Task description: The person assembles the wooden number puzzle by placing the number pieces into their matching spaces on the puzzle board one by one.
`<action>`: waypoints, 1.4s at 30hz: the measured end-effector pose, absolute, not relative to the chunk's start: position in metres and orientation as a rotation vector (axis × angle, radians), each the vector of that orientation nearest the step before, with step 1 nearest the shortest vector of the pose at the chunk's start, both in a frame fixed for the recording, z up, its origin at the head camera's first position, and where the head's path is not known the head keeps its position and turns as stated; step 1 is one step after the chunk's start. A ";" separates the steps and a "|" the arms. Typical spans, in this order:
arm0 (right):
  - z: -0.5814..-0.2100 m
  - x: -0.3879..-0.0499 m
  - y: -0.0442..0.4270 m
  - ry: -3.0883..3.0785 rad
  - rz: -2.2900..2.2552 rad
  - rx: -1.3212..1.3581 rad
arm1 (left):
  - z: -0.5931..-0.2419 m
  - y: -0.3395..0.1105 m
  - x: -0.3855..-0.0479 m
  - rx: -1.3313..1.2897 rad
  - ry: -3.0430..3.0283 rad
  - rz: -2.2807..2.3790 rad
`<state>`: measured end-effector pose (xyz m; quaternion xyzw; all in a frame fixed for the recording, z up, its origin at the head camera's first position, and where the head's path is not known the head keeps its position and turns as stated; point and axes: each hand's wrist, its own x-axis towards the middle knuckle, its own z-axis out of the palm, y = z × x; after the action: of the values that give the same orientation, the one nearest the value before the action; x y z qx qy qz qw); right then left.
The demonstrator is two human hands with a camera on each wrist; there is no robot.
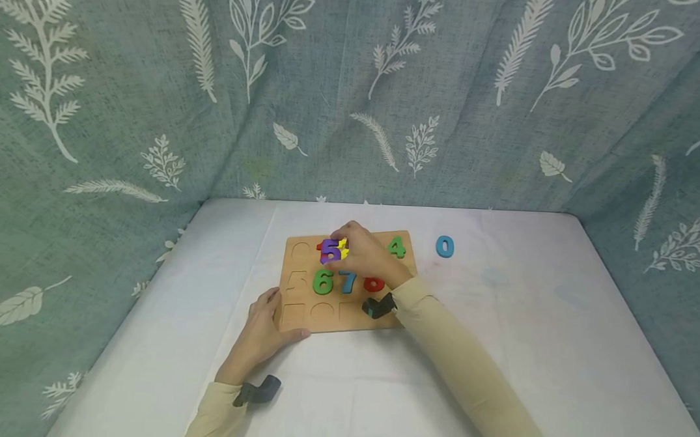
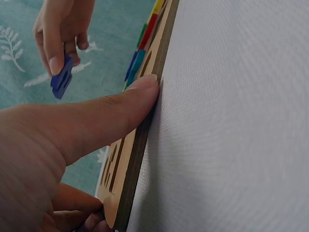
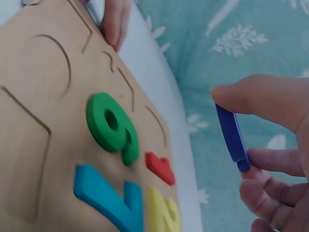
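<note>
My right hand [image 1: 365,250] pinches a purple number 5 [image 1: 328,245] between thumb and fingers; in the right wrist view the number 5 [image 3: 231,133] is edge-on, held above the wooden number board [image 1: 329,327]. My left hand [image 1: 263,331] grips the board's near left corner, its thumb along the front edge and its fingers at the left side. On the board are a green 6 [image 1: 323,282], a blue 7 [image 3: 104,193], a green 4 [image 1: 397,246], a red 1 [image 3: 160,168] and a yellow 2 [image 3: 161,210]. My right arm partly covers a red numeral [image 1: 374,285].
A blue 0 [image 1: 445,246] lies on the white tablecloth [image 1: 556,332], right of the board. Several bare recesses show along the board's left and near sides. Leaf-patterned green cloth [image 1: 332,100] stands behind the table and along both sides.
</note>
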<state>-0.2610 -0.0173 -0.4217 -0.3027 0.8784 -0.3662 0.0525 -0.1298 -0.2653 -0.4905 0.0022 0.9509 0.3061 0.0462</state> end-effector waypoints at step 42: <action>-0.472 -0.250 -0.100 2.752 -0.778 -0.997 | -0.492 -0.267 -0.131 0.049 2.916 0.937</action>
<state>-0.2501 -0.0995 -0.4723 -0.3285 0.9073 -0.2565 0.0563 -0.1306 -0.2673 -0.4920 0.0159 0.9512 0.3057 0.0390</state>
